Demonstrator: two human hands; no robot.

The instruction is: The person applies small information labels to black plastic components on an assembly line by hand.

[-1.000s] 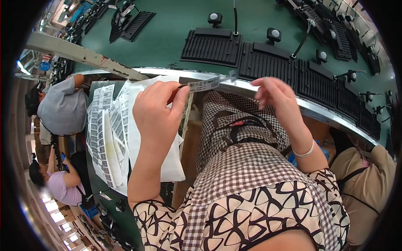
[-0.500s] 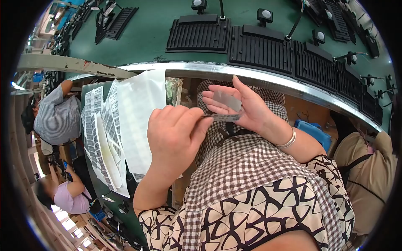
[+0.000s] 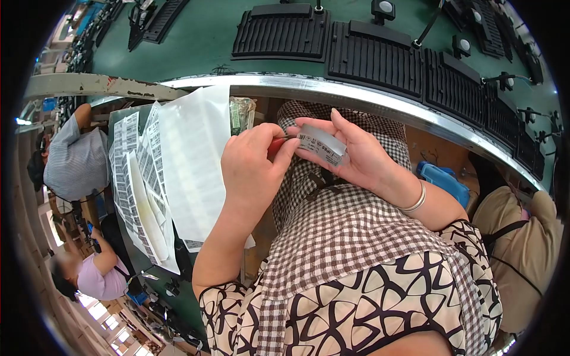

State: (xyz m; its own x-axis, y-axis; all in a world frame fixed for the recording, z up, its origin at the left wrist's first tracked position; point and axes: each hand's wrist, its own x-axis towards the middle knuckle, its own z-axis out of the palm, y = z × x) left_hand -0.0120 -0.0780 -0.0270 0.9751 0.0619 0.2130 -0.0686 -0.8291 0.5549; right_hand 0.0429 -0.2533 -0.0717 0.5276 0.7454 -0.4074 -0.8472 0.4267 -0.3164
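Note:
My left hand [image 3: 252,157] is closed in a pinch on a slim red-handled tool [image 3: 276,145], whose kind I cannot make out. The tool's thin dark end meets the left edge of a silvery label [image 3: 321,144] printed with dark symbols and "IP65". Palm up, my right hand [image 3: 368,155] carries this label across its fingers and palm, with the thumb raised clear. Whether the plain grey piece seen earlier lies beneath the label is hidden. Left of my hands, a large white sheet [image 3: 198,160] overlaps several printed label sheets [image 3: 127,157].
Several black ribbed housings [image 3: 375,62] with sensor heads stand in a row on the green bench [image 3: 178,56]. The bench's metal edge [image 3: 267,83] runs just beyond my hands. A painted bar [image 3: 113,86] crosses at left. Nearby are co-workers and a blue object [image 3: 442,183].
My left hand has moved up and slightly right, and a red handle now shows in it. The printed label has turned face up over my right palm, where the plain grey piece was visible.

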